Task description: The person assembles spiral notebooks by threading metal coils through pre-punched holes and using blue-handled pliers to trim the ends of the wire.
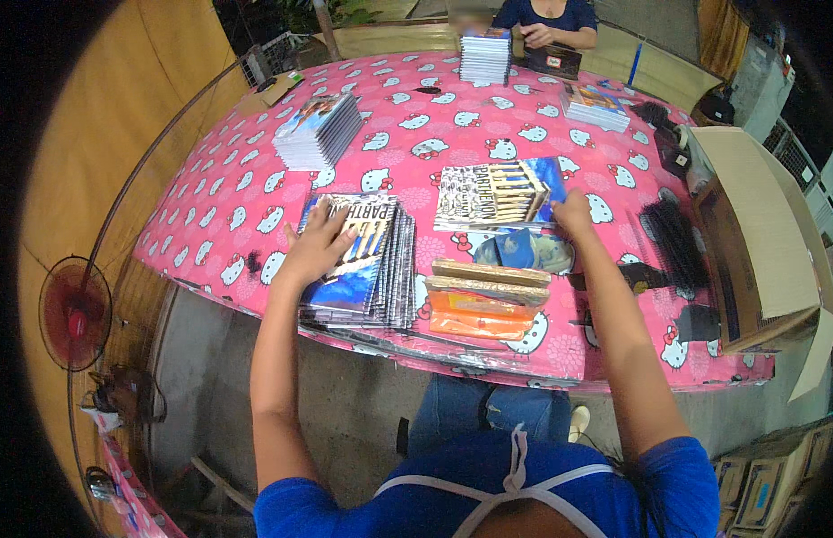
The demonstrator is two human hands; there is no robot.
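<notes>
A stack of notebooks [353, 278], their covers showing a columned building under blue sky, lies near the table's front edge. My left hand [319, 249] rests flat on the top one, fingers spread. To the right, a similar notebook [497, 195] lies turned sideways on the table. My right hand [573, 215] has its fingers closed at that notebook's right edge; the fingertips are partly hidden. Just below it sits a crumpled blue and tan item [524, 249], whose kind I cannot make out. Nearer me are orange plastic-wrapped packs [479, 314] beside tan flat blocks [491, 273].
A pink cat-print cloth covers the table [380, 166]. More notebook stacks stand at the far left [319, 133], far middle [485, 58] and far right [595, 108]. Black coils [674, 242] lie near an open cardboard box [766, 242]. Another person [551, 31] sits across; a fan [76, 314] stands left.
</notes>
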